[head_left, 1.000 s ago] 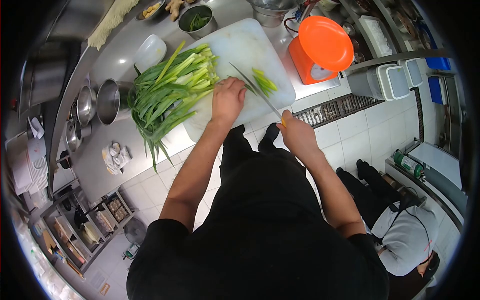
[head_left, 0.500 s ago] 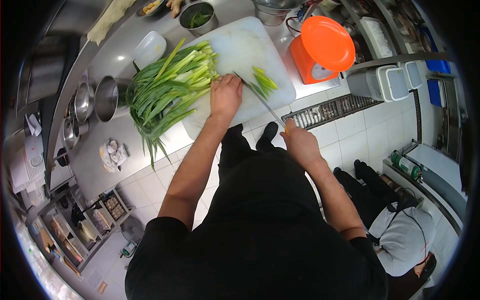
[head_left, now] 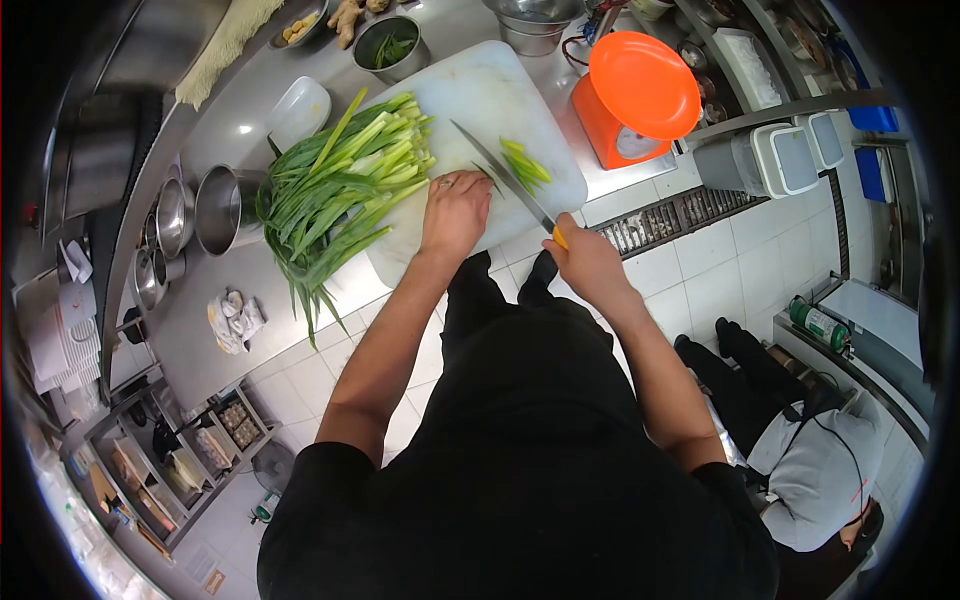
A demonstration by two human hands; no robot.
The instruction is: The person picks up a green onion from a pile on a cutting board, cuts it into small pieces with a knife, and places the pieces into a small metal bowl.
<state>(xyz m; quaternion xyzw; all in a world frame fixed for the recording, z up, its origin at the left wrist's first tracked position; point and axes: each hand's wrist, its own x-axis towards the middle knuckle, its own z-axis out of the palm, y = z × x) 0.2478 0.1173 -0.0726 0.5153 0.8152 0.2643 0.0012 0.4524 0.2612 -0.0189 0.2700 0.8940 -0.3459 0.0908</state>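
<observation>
Right hand [head_left: 590,265]: closed around the yellow handle [head_left: 560,237] of a long knife [head_left: 503,174], its blade pointing toward 11 o'clock over the white cutting board [head_left: 485,85].
Left hand [head_left: 455,212]: fingers bent and pressed down just beside the blade; whether they pin any green, cannot tell.
Scallions [head_left: 350,170]: heaped at the board's 9 o'clock, overhanging its edge; cut pieces [head_left: 524,163] lie at 4 o'clock.
Orange scale [head_left: 645,85]: at 2 o'clock, dial markings too small to read.
Steel pot [head_left: 392,50]: at 11 o'clock, holding green leaves.
Counter [head_left: 185,345]: steel, beneath the board.
Floor [head_left: 710,255]: white tile, drain grate [head_left: 665,224] at 4 o'clock.
</observation>
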